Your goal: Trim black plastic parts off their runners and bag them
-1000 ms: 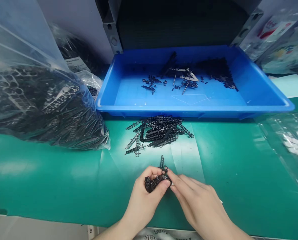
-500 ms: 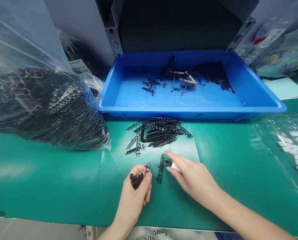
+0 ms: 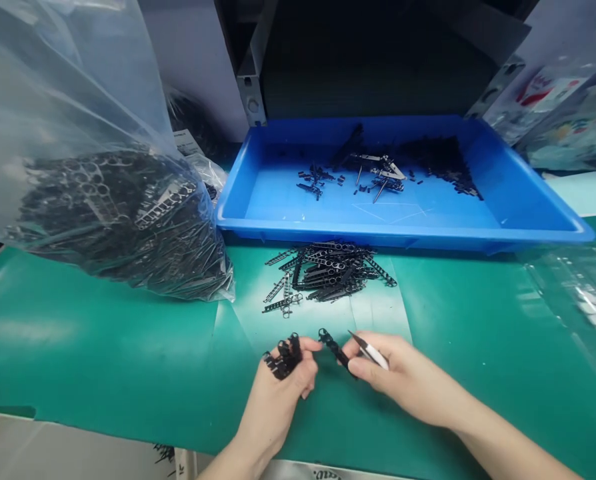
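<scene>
My left hand (image 3: pixel 274 408) is closed around a bunch of black plastic ring strips (image 3: pixel 284 363), whose ends stick up between thumb and fingers. Pinched in my right hand (image 3: pixel 412 379) is one more black ring strip (image 3: pixel 335 348), tilted, with its upper end right by my left fingertips; I cannot tell if they touch. The same right hand also keeps hold of a slim pointed tool (image 3: pixel 377 356) with a dark tip and a white body, lying across the fingers. Beyond both hands, a loose pile of such strips (image 3: pixel 335 273) lies on the green mat (image 3: pixel 128 373).
Behind the pile stands a blue tray (image 3: pixel 408 237) with small black parts and a metal piece in it. A large clear bag (image 3: pixel 143 220) full of black strips leans at the left. Clear plastic trays (image 3: pixel 568 287) with white pieces lie at the right.
The strip that lay on the mat between the hands is now lifted in my right hand. My left hand has turned slightly, and the view has shifted a little.
</scene>
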`<action>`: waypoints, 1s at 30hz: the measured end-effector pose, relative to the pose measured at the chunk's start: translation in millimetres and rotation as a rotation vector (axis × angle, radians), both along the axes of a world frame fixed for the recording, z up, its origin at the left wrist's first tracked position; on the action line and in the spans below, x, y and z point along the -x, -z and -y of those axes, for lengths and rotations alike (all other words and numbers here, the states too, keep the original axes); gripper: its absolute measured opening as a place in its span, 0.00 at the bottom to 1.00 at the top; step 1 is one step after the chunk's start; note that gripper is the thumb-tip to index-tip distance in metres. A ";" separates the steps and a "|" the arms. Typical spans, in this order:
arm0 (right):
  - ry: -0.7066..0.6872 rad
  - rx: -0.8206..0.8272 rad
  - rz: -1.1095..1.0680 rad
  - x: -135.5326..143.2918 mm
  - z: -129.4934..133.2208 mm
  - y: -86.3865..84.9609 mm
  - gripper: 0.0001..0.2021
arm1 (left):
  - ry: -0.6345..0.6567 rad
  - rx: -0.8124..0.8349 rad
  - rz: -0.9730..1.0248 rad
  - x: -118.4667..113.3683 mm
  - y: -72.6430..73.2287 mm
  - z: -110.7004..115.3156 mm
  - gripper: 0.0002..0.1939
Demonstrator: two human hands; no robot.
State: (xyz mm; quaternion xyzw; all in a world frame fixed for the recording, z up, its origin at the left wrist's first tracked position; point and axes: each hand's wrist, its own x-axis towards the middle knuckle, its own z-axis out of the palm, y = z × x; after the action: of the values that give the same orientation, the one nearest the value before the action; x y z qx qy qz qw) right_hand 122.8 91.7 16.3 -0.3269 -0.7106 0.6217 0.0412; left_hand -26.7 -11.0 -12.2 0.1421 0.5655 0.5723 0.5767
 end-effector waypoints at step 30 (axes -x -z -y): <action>-0.215 -0.966 0.101 -7.8 20.2 -0.7 0.17 | 0.147 0.190 -0.277 -9.2 -28.2 -10.8 0.08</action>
State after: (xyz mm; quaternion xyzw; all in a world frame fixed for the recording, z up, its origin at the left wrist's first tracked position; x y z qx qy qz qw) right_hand 130.6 71.5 17.0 -0.2252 -0.9482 0.2057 0.0891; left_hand -17.5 -0.2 15.9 0.2054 0.6792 0.4476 0.5442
